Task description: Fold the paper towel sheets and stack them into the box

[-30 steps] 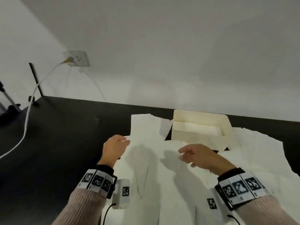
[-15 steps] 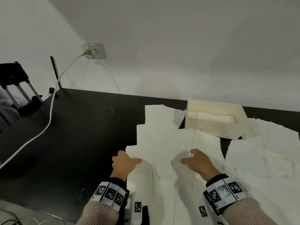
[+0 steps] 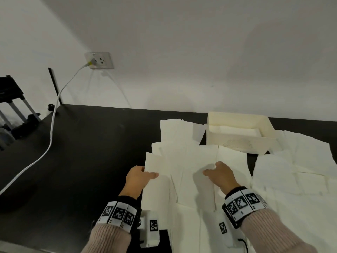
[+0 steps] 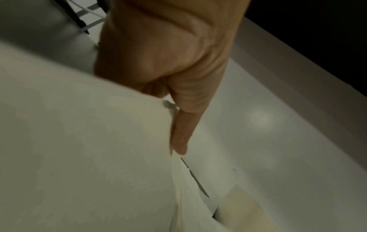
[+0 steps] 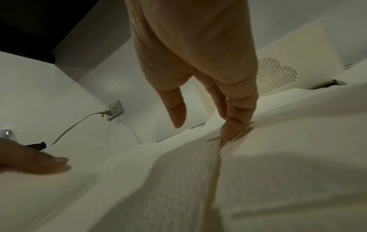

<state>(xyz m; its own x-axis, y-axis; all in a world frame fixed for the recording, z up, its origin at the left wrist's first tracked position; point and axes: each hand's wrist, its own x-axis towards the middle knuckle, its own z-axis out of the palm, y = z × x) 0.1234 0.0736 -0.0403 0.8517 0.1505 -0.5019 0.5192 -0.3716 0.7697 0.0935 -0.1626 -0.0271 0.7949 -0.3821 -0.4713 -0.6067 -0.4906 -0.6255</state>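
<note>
While the left hand (image 3: 138, 178) pinches a sheet (image 3: 157, 163) by its left edge, the right hand (image 3: 221, 175) presses fingertips onto the loose sheets (image 3: 197, 157), thumb apart. Box (image 3: 259, 147) sits at 1 o'clock, folded sheets (image 3: 235, 130) inside.

Left hand (image 3: 139, 177) pinching, thumb on top, right hand (image 3: 221, 175) fingertips seemingly pressing down

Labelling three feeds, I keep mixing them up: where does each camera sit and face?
Head: on the head, facing forward and down at table, paper towel sheets, box; left hand, right hand show.
Left wrist: on that wrist, facing along the left hand at the sheet it pinches.
Right wrist: on that wrist, facing past the right hand toward the wall socket.
Shared: head and right wrist both show box and wall socket.
</note>
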